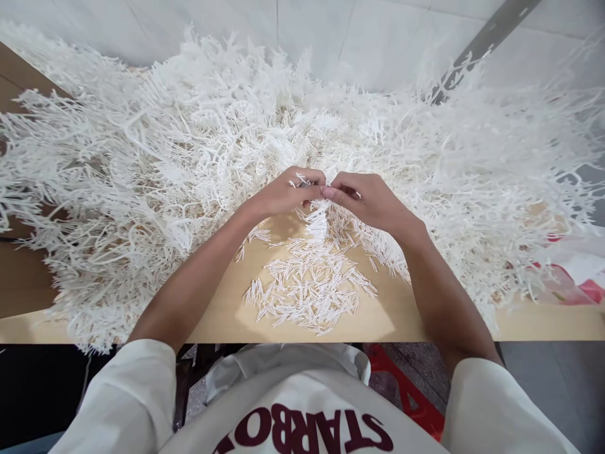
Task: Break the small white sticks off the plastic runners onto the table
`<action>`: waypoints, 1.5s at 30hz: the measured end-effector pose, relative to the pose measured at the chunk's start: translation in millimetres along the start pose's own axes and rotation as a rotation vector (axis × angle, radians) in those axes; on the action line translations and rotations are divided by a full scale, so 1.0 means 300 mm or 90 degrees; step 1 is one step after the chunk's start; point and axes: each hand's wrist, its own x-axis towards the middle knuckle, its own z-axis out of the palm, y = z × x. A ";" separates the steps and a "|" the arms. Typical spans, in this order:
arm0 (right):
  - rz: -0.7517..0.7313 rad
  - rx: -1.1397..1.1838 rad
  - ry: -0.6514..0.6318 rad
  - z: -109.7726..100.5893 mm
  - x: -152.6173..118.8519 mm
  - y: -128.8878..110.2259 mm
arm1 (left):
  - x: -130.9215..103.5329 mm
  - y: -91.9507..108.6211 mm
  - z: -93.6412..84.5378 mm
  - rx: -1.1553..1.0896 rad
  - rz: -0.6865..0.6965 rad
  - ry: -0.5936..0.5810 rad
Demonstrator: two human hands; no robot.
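My left hand (pixel 293 190) and my right hand (pixel 371 198) meet above the middle of the table, their fingertips pinched together and touching. Between them is a white branched strand (pixel 317 222), mostly hidden by the fingers, with thin prongs hanging below. A few white prongs also poke out between the fingers of my left hand. Under both hands, short white stick-like bits (pixel 312 290) lie scattered in a loose pile on the tabletop. A big tangled heap of white branched strands (pixel 189 145) rises behind and on both sides of my hands.
The heap reaches the front edge of the wooden table (pixel 212 325) at left. Brown cardboard (pixel 23 277) stands at far left, and a clear bag with red parts (pixel 567 277) lies at right. A tiled wall (pixel 312 25) closes off the back. Below is a red stool (pixel 406 391).
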 end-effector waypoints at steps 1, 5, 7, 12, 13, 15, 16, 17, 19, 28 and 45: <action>-0.015 -0.027 -0.012 0.000 -0.002 -0.009 | 0.000 -0.004 0.003 -0.011 -0.005 -0.002; -0.062 -0.224 -0.001 -0.005 -0.017 -0.066 | 0.001 -0.025 0.019 -0.046 0.029 0.005; -0.099 -0.308 0.006 -0.011 -0.027 -0.091 | 0.003 -0.033 0.029 -0.066 0.052 0.017; -0.148 -0.371 0.021 -0.026 -0.041 -0.103 | 0.013 -0.036 0.065 -0.100 0.071 0.083; -0.141 -0.366 0.021 -0.028 -0.042 -0.101 | 0.015 -0.036 0.074 -0.102 0.071 0.091; -0.119 -0.357 0.011 -0.028 -0.043 -0.099 | 0.018 -0.041 0.089 -0.107 0.069 0.105; -0.109 -0.354 0.007 -0.027 -0.043 -0.100 | 0.021 -0.045 0.093 -0.104 0.065 0.108; -0.100 -0.353 0.005 -0.026 -0.044 -0.102 | 0.024 -0.051 0.092 -0.097 0.059 0.113; -0.077 -0.343 0.000 -0.023 -0.046 -0.109 | 0.030 -0.064 0.071 -0.067 0.037 0.159; 0.117 -0.094 0.200 -0.002 -0.008 -0.091 | 0.006 -0.013 -0.060 0.159 0.065 0.281; -0.028 -0.371 0.001 0.000 -0.020 -0.059 | 0.010 -0.021 0.044 0.180 0.110 0.117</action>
